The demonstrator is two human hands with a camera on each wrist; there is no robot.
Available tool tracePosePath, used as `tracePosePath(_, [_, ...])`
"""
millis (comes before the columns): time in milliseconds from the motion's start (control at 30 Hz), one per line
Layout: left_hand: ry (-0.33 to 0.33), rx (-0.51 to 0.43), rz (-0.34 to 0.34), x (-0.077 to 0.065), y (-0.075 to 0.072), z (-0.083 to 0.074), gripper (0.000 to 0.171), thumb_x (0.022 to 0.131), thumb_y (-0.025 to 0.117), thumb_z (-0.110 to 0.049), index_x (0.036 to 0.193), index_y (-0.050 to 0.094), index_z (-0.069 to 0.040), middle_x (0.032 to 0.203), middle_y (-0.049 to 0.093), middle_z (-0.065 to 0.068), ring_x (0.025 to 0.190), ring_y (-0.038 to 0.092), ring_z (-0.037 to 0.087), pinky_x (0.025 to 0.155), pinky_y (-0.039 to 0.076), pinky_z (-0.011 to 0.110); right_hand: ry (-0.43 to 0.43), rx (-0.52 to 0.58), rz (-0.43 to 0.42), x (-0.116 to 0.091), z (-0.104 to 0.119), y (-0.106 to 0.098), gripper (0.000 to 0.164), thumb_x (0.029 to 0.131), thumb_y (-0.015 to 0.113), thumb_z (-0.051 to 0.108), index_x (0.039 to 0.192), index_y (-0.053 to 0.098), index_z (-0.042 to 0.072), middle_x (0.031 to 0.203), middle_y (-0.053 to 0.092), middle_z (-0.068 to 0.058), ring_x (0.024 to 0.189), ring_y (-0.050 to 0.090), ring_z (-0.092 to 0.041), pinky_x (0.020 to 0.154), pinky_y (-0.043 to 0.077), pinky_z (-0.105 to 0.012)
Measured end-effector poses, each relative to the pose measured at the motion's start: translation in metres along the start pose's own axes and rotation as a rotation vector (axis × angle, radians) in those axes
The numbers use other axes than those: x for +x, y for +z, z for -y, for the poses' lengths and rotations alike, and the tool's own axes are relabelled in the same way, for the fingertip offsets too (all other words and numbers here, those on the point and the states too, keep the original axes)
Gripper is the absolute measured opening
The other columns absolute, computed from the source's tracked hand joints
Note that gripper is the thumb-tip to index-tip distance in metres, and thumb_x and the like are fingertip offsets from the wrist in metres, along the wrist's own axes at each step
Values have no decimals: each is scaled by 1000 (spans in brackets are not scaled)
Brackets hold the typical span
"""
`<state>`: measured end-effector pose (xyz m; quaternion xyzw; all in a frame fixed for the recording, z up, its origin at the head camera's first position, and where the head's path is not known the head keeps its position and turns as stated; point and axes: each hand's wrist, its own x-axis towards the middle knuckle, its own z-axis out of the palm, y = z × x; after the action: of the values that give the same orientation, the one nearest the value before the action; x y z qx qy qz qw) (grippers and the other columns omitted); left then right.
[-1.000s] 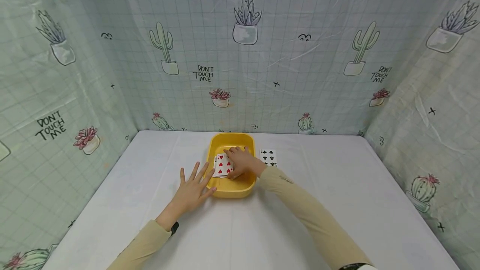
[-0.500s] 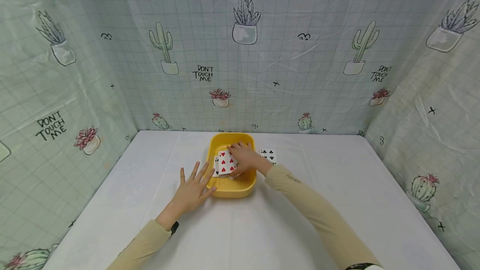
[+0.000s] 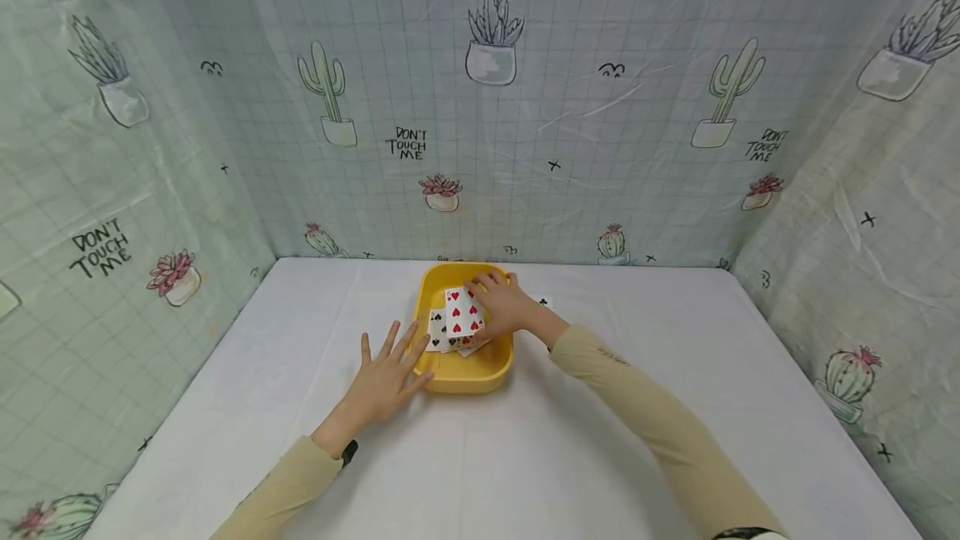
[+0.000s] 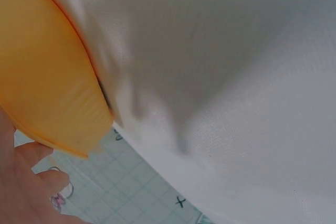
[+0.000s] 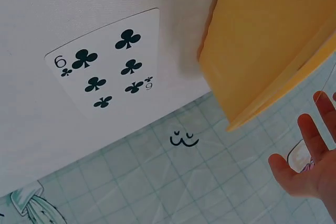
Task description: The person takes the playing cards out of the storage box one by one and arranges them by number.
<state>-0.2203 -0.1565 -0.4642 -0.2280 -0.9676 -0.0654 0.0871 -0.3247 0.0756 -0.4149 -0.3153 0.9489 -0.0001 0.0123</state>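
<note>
A yellow plastic bin stands at the middle of the white table. My right hand is over its right side and pinches a six of hearts playing card by the right edge, raised face up above the others. Below lie several more cards, a spades card among them, partly hidden by the heart card. My left hand has its fingers spread, fingertips at the bin's left rim; the left wrist view shows that hand beside the bin wall.
A six of clubs card lies face up on the table right of the bin, mostly hidden by the right arm in the head view. Patterned cloth rises behind the table and along both sides.
My right hand has drawn the six of hearts up and to the right, away from the cards in the bin, uncovering more of them. The left hand stays put.
</note>
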Motion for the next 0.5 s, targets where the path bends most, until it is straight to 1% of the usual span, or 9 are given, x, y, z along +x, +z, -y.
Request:
tracePosePath(100, [-6,5,3,0,0,2,63,88,39,-54,140,31,-19,149,20,7,138,12,35,98,2,70,-6,-18,-11,-6,-1,-3,92,68,67,55,141,27,14,136,35,-7,127,26,-31,99,24,-55])
tracePosePath(233, [-13,3,8,0,0,3,63,88,40,-54,140,32,-19,149,20,7,137,13,35,98,2,70,9,-19,-4,-15,-2,-5,89,71,66,52,141,25,14,137,33,-8,127,25,-31,99,23,-57])
tracePosePath(367, [-9,-3,6,0,1,2,63,88,42,-53,140,32,-19,149,20,7,137,14,36,98,3,70,37,-16,-19,-26,-6,-4,90,70,67,52,140,26,15,135,34,-7,125,25,-29,100,21,-55])
tracePosePath(500, [-8,-4,6,1,1,1,63,87,42,-53,140,31,-19,150,19,7,137,15,36,98,3,70,34,-18,-54,-35,-12,-3,89,69,68,50,140,28,14,134,36,-6,123,27,-27,101,21,-55])
